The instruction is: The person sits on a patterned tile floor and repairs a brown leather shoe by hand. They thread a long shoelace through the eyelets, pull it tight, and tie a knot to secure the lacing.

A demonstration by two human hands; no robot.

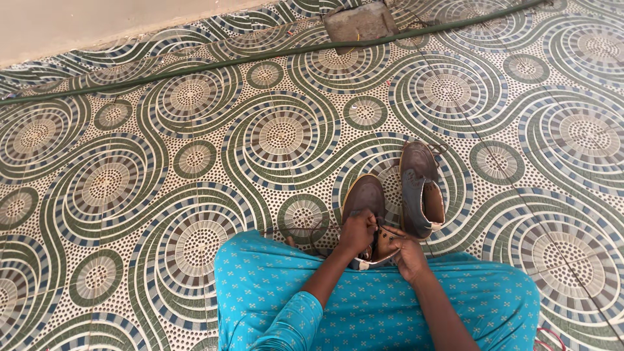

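Over brown shoe [364, 198], both hands [380, 242] clenched

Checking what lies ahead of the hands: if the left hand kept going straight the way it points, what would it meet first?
The left hand points away from the body, along the brown shoe it touches. It would probably meet that shoe's toe first, then patterned floor tiles; depth is unclear.

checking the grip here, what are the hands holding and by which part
Both hands are on one brown shoe: the left hand grips its upper around the lace area, the right hand holds the side near the opening. Finger detail is unclear.
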